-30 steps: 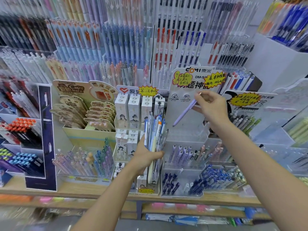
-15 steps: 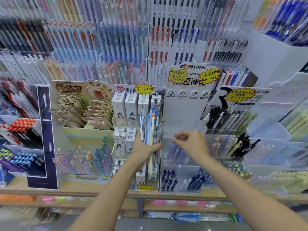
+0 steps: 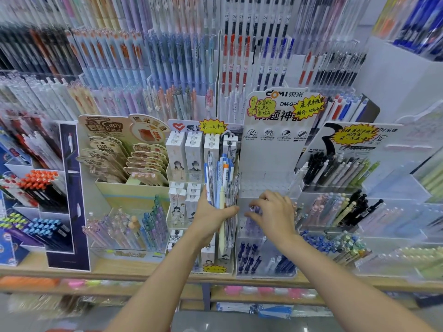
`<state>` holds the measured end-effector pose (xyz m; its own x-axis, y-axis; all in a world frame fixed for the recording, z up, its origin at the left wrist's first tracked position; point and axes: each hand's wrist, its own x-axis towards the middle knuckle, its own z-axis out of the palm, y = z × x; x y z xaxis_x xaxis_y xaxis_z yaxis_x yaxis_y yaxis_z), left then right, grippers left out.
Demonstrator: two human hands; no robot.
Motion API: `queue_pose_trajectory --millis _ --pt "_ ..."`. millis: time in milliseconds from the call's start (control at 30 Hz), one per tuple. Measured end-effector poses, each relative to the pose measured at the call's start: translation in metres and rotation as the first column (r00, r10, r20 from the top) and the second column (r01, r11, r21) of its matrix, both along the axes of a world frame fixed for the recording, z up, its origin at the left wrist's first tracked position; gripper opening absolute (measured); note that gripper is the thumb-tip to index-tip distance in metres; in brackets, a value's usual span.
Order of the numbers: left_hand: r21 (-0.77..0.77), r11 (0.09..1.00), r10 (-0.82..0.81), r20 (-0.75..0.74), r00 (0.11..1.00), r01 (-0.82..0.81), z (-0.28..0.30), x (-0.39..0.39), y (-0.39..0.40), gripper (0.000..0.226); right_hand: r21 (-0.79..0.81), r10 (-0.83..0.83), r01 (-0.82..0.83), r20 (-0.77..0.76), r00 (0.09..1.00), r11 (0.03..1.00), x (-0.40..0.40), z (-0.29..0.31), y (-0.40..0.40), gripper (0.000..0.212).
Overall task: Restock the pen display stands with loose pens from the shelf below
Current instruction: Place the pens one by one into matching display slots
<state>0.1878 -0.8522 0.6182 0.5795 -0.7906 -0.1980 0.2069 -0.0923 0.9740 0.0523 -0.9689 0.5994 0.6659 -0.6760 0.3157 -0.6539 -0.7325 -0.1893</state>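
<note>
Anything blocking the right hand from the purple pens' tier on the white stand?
Nothing visible does. The right hand is already at the middle tier of the white stand, fingers over the purple pens. The left hand holds the pen bundle just beside it.

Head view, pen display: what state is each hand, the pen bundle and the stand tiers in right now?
Left hand: gripping the pen bundle.
Pen bundle: upright, held beside the white stand.
Right hand: fingers curled at the lilac pens; grip unclear.
Lilac pens: standing in the middle tier.
Top tier: looks empty.
Bottom tier: partly filled with dark blue pens.
</note>
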Motion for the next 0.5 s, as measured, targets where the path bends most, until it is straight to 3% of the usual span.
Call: queue_pose_trajectory --millis 367,500 --pt "-0.013 1.000 -0.013 -0.060 0.998 0.012 0.001 0.004 0.001 0.064 -0.023 0.065 -0.068 -0.104 0.992 0.997 -0.003 0.000 -0.005 0.027" --pt "-0.035 0.999 -0.011 -0.080 0.997 0.008 0.002 0.003 -0.003 0.061 -0.014 0.085 -0.085 -0.001 0.996 0.996 -0.009 -0.004 -0.006 0.031"
